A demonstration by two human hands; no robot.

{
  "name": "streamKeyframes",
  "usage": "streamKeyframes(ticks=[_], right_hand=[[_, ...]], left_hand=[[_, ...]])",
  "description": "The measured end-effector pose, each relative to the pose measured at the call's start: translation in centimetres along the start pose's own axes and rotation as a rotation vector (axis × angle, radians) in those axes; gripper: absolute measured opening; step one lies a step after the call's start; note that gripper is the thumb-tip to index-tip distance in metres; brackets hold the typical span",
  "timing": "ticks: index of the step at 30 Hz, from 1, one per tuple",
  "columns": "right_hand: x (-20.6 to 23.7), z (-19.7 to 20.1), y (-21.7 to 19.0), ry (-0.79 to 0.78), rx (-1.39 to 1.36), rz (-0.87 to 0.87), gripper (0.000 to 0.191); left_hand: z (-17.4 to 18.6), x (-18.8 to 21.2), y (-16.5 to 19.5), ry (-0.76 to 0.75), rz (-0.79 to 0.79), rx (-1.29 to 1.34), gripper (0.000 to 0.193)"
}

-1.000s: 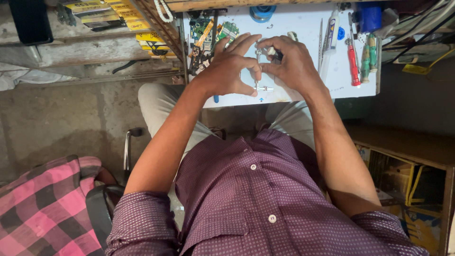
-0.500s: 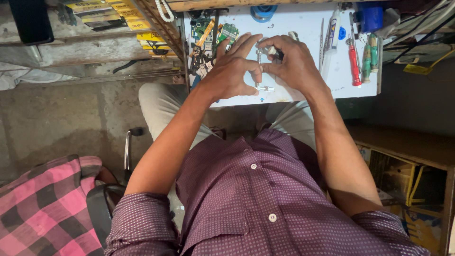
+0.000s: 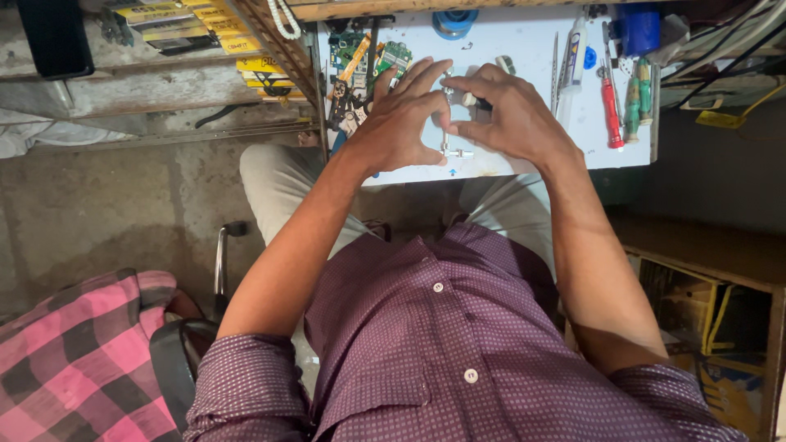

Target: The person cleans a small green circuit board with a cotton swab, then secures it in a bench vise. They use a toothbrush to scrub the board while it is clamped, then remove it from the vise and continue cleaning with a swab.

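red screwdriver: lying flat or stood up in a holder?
Lying flat. The red screwdriver rests lengthwise on the white bench, right of the right hand, beside a green one.

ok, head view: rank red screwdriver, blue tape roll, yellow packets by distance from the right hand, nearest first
From the right hand:
1. Red screwdriver, just to its right on the white table.
2. Blue tape roll, above it at the table's far edge; not much farther than the screwdriver.
3. Yellow packets, far left on the shelf, clearly farthest.
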State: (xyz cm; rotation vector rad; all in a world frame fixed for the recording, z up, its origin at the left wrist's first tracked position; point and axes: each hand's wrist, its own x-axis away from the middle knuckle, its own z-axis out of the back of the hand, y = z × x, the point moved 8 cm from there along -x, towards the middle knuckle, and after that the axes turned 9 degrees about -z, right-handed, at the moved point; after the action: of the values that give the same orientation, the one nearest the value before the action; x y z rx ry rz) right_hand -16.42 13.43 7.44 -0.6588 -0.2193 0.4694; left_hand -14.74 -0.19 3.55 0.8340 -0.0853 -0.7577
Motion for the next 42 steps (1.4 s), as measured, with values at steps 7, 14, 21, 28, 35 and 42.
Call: streamKeyframes(ticks=[7, 14, 21, 28, 35, 42], right_hand=[[0.2, 0.1, 0.2, 0.006, 0.048, -0.011, 0.051], [0.3, 0.0, 0.5, 0.059, 0.066, 0.065, 0.047], [0.4, -0.4, 1.1, 0.06, 0.063, -0.011, 0.043], [0.7, 0.1, 0.3, 0.02, 0.047, 0.027, 0.048], [0.2, 0.2, 0.5, -0.083, 0.025, -0.01, 0.056], [0.3, 0.2, 0.5, -0.059, -0.008, 0.048, 0.046]], left_hand=[[0.1, -0.1, -0.1, 0.023, 0.007, -0.018, 0.089], [0.3, -0.2, -0.1, 0.042, 0.019, -0.015, 0.106], [0.2, -0.1, -0.3, 0.047, 0.003, -0.024, 0.106], [0.1, -0.2, -0.3, 0.016, 0.024, -0.018, 0.122], [0.3, -0.3, -0.6, 0.012, 0.029, -0.014, 0.109], [0.1, -0.4, -1.1, 0.002, 0.053, 0.003, 0.104]])
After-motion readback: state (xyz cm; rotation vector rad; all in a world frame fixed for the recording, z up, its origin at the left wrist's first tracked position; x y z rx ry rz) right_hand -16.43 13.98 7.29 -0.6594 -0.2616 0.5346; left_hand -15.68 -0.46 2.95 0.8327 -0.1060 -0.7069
